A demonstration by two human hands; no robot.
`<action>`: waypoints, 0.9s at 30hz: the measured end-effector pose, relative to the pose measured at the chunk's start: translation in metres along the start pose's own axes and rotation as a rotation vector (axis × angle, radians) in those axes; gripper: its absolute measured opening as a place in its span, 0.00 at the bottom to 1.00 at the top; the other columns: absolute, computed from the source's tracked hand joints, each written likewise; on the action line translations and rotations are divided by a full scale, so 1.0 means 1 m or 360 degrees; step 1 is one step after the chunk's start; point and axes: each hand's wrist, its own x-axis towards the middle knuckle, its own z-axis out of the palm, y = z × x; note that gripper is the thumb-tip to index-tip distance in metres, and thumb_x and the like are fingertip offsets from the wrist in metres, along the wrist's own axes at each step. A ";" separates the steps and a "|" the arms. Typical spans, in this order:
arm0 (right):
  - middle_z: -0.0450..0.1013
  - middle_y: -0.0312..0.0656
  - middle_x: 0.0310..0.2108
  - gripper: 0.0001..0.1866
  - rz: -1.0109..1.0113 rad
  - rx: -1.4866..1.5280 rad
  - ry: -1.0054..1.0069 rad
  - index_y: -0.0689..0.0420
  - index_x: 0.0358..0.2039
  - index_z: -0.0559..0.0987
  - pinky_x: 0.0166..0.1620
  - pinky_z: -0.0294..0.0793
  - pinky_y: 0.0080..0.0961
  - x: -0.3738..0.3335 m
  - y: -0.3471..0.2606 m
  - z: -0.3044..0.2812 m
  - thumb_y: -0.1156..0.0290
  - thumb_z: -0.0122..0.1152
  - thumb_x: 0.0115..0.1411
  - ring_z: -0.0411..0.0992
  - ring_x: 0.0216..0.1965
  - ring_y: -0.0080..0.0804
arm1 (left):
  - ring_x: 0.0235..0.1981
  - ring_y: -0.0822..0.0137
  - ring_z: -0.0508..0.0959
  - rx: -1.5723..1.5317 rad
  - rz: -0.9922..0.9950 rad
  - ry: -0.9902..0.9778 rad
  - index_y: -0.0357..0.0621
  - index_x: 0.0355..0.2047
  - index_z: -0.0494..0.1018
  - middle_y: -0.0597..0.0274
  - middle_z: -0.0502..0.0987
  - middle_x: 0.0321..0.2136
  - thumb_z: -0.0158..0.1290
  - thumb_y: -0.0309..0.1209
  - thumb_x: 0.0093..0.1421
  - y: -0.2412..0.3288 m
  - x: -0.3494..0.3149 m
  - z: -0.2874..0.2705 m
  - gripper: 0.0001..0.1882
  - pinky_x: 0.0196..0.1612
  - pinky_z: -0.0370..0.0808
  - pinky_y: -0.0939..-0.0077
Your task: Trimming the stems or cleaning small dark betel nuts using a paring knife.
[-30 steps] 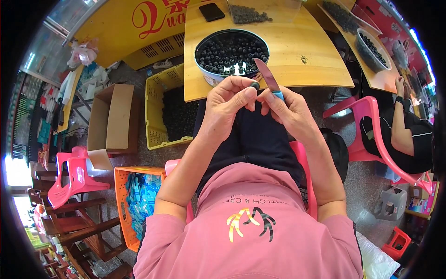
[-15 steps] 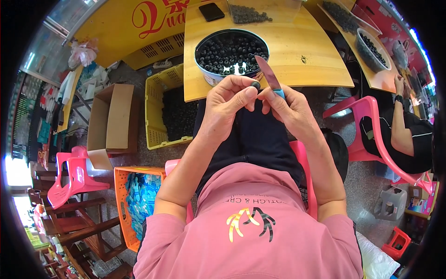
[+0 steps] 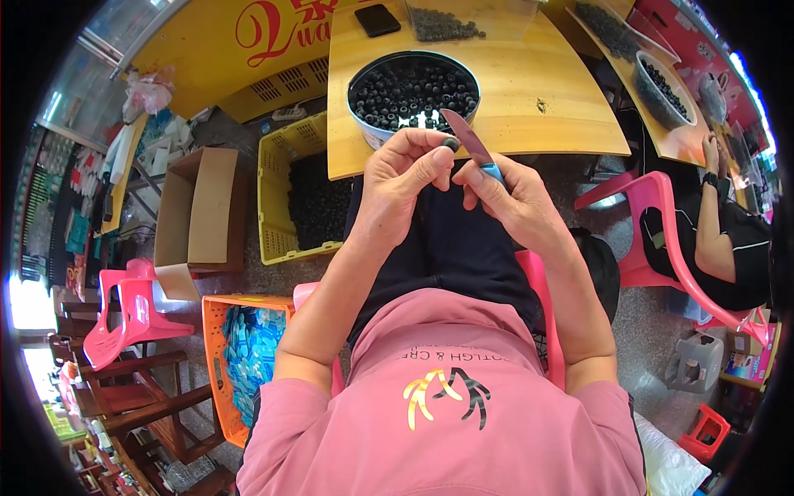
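My left hand [image 3: 405, 172] pinches a small round black piece [image 3: 451, 143] between thumb and fingertips. In my right hand [image 3: 514, 192] is a knife [image 3: 468, 137] with a blue handle, its blade pointing up and to the left. The blade passes close to the black piece; whether they touch I cannot tell. Just beyond my hands, a round tub [image 3: 370, 135] full of similar black pieces stands at the near edge of the wooden table [image 3: 529, 91].
A phone [image 3: 378, 21] and a clear tray [image 3: 447, 25] of dark pieces lie farther back. Left of my legs stand a yellow crate [image 3: 275, 194], a cardboard box [image 3: 207, 207] and an orange crate [image 3: 213, 347]. At right, another person's arm [image 3: 713, 223] is beside a pink chair [image 3: 641, 217].
The knife has shifted a little left and down, its blade now tilted more to the left. Both hands have moved slightly, the left still pinching the black piece.
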 end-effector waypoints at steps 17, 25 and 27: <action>0.70 0.30 0.25 0.16 -0.0005 0.0035 -0.0165 0.57 0.38 0.77 0.25 0.56 0.10 0.002 0.000 0.001 0.57 0.50 0.68 0.60 0.23 0.10 | 0.29 0.75 0.73 -0.0028 0.0052 -0.0138 0.37 0.41 0.70 0.64 0.74 0.30 0.55 0.26 0.62 0.002 0.000 -0.002 0.09 0.36 0.72 0.81; 0.70 0.30 0.24 0.17 0.0161 0.0131 -0.0058 0.59 0.39 0.77 0.23 0.55 0.10 0.004 -0.004 0.000 0.57 0.50 0.68 0.59 0.20 0.11 | 0.30 0.72 0.74 -0.0113 0.0151 -0.0238 0.36 0.41 0.70 0.61 0.74 0.33 0.54 0.24 0.62 0.003 -0.002 -0.005 0.08 0.37 0.73 0.80; 0.71 0.31 0.24 0.17 0.0272 0.0161 0.0087 0.59 0.40 0.77 0.22 0.55 0.11 0.008 -0.005 -0.002 0.57 0.50 0.68 0.59 0.19 0.11 | 0.30 0.72 0.74 -0.0099 0.0191 -0.0231 0.36 0.41 0.70 0.61 0.74 0.34 0.54 0.24 0.62 0.004 -0.003 -0.004 0.08 0.37 0.73 0.80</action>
